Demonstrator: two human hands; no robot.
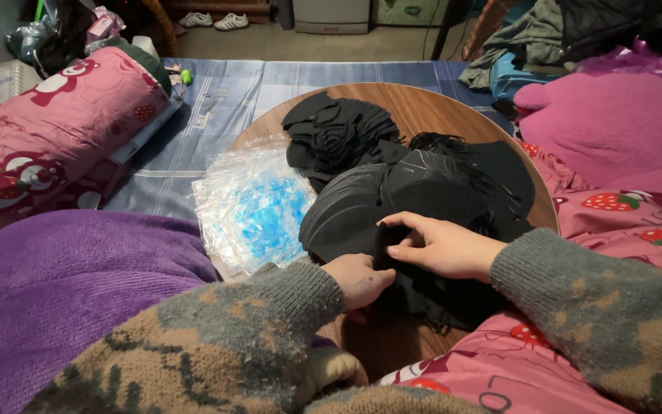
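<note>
A heap of black fabric pieces (423,188) lies across a round wooden table (430,103). My left hand (360,280) and my right hand (442,245) meet at the near edge of the heap, both pinching one black piece (383,244) between them. A second, smaller stack of black pieces (339,130) sits further back on the table. To the left of my hands lies a pile of clear plastic bags with blue print (258,203), partly over the table edge.
A purple blanket (63,284) covers the near left. A pink printed quilt roll (55,123) lies at the far left, a pink strawberry quilt (622,215) at the right. A blue striped mat (208,107) runs behind the table. Clothes are piled at the back right.
</note>
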